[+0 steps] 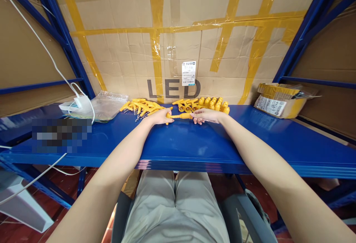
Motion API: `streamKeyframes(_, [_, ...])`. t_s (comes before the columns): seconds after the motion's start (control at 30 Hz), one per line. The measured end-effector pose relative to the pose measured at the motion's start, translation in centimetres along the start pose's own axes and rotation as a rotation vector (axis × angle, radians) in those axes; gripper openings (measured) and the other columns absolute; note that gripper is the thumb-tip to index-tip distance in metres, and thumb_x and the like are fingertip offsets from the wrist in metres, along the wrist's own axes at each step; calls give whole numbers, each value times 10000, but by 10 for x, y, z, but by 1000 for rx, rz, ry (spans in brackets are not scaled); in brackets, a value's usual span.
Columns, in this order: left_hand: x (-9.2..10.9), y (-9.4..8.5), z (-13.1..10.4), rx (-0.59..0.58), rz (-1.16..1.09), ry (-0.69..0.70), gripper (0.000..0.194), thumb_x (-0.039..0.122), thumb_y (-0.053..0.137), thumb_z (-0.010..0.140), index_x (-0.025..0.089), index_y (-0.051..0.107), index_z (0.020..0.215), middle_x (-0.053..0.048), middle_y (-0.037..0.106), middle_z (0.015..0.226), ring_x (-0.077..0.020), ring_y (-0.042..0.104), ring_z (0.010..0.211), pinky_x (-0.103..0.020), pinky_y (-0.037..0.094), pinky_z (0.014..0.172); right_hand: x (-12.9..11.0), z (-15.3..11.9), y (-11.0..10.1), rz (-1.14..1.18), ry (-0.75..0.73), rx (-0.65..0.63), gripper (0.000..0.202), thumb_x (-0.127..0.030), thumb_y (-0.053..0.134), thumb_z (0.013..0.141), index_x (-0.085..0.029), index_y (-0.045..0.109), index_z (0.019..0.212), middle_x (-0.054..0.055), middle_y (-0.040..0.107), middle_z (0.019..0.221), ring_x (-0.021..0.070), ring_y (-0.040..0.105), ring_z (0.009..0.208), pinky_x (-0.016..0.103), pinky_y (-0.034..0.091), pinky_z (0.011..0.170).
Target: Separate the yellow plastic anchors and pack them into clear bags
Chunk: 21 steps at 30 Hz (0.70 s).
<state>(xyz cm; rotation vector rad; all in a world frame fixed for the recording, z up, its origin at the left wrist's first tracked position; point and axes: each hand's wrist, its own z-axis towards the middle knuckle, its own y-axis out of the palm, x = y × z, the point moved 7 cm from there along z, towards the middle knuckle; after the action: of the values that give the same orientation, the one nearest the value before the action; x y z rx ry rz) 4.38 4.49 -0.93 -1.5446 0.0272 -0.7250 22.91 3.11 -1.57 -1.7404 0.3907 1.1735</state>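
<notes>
Between my two hands a yellow part [180,116] lies level, just above or on the blue table. My left hand [161,117] is closed round its left end, a handle-like piece. At the right end, the fingers of my right hand [204,116] pinch the wider yellow section. Behind my left hand lies a pile of yellow T-shaped handles [141,106] with small metal spiral tips. Behind my right hand are several yellow pieces with round openings [188,106] and a group of upright yellow caps [215,103].
The blue table [189,143] has a tall cardboard sheet [125,57] along its back. A taped carton [275,100] stands at the right. Plastic bags [107,106], a white plug with cable [80,102] and a blurred dark item [61,133] are at the left.
</notes>
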Motion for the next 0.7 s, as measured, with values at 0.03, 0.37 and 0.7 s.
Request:
streamKeyframes(0.03, [0, 0, 0, 1, 4, 0, 251, 388, 597, 698, 236, 426, 801, 16, 712, 809, -168, 662, 670, -240, 438, 587, 0, -1, 0, 6, 6, -5, 463, -604, 643, 704, -157, 523, 725, 27, 608, 687, 73, 472, 539, 231, 310, 467])
streamKeyframes(0.37, [4, 0, -2, -22, 3, 1, 254, 403, 595, 716, 235, 432, 814, 26, 710, 750, -171, 668, 694, -236, 441, 608, 2, -1, -4, 13, 20, 44, 499, -444, 759, 635, -173, 521, 978, 12, 643, 750, 84, 515, 565, 213, 329, 479])
streamKeyframes(0.7, [3, 1, -2, -25, -8, 6, 279, 430, 594, 717, 235, 415, 805, 45, 674, 661, -167, 661, 680, -228, 424, 586, 1, 2, -2, -40, -29, 17, 523, -663, 662, 630, -156, 544, 673, 7, 590, 638, 73, 465, 524, 225, 335, 459])
